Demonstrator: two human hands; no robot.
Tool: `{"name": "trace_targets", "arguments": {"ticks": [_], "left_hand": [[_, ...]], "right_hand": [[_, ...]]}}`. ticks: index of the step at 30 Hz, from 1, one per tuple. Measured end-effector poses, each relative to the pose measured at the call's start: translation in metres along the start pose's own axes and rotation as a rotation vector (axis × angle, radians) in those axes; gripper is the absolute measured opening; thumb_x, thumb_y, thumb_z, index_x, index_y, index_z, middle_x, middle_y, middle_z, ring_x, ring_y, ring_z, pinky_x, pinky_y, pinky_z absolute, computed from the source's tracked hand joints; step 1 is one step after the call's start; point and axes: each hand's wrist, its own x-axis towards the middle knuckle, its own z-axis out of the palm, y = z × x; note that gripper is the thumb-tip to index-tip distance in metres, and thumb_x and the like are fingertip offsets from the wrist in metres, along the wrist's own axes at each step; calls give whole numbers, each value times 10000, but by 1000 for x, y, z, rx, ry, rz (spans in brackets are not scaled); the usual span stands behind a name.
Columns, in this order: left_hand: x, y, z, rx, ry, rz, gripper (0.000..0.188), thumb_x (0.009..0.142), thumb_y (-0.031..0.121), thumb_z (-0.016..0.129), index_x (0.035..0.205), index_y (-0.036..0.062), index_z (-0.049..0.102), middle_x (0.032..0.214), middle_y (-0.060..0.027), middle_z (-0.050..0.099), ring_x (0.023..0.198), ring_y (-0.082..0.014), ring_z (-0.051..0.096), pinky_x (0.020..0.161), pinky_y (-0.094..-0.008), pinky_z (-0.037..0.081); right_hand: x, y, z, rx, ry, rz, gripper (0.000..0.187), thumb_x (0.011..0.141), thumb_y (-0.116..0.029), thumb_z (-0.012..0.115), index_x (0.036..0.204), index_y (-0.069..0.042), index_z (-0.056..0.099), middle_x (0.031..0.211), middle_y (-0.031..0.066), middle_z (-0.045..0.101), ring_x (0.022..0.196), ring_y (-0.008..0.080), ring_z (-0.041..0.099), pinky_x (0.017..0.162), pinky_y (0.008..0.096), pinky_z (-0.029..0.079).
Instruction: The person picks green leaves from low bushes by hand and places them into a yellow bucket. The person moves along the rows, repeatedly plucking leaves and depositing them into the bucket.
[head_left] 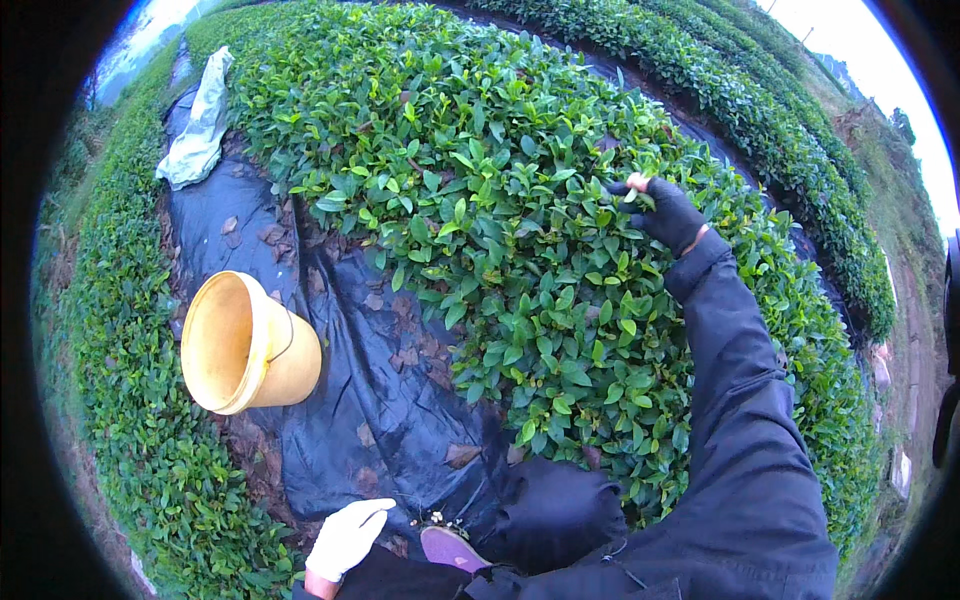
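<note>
My right hand [668, 214], in a dark glove with bare fingertips, reaches out over the leafy tea bush [540, 230]. Its thumb and fingers are closed on a small green tea shoot [636, 196], just above the bush's top leaves. My left hand [347, 538] wears a white glove and hangs low near my legs, over the black ground sheet [335, 440]. Its fingers are stretched out, and I see nothing in them. A yellow bucket [290, 355] with a wire handle lies tilted to the left of the bush, its mouth facing left; no contents show inside.
A pale sack [200, 130] lies on the sheet farther up the row. Another row of bushes [140, 400] runs along the left, and more rows [760, 130] curve away at the upper right. Dry brown leaves [462, 456] litter the sheet. My purple shoe [450, 548] shows below.
</note>
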Motion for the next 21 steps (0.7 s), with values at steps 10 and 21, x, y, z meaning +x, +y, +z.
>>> {"name": "trace_targets", "arguments": {"ticks": [10, 21], "left_hand": [[8, 6, 5, -22, -29, 6, 239, 898, 217, 576, 1069, 77, 665, 1038, -106, 675, 959, -271, 643, 848, -334, 499], [110, 21, -6, 298, -97, 477, 259, 909, 242, 538, 1022, 58, 680, 977, -109, 685, 891, -278, 652, 795, -352, 520]], "right_hand": [[55, 4, 48, -998, -212, 113, 440, 751, -440, 700, 1026, -97, 664, 989, 165, 664, 936, 356, 626, 823, 432, 490], [30, 17, 43, -426, -97, 275, 312, 753, -250, 730, 991, -56, 669, 902, 95, 680, 806, 235, 640, 738, 344, 496]]}}
